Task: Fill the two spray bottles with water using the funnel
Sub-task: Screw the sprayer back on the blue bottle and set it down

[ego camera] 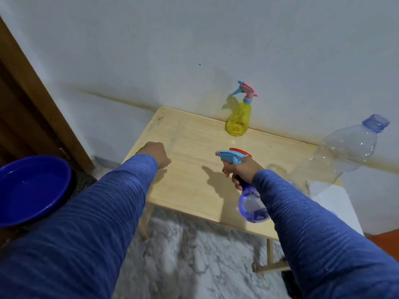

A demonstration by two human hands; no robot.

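On smooth wood point(194, 134), translucent bulbous bottle point(251, 203).

I see soft, rather dim indoor light. On the pale wooden table point(190, 134), shadows fall toward nine o'clock. The edges bend from the wide lens, and the blue knitted sleeves point(86, 223) look slightly blurred.

You've got a low light-wood folding table point(194, 134) pushed against a pale grey painted wall point(194, 39). Under it lies a fluffy white-grey rug point(194, 255). Brown wooden door frame point(38, 93) far left. White box-like surface point(336, 203) at the table's right end. Orange-red floor patch point(384, 238) beside it, lower right.
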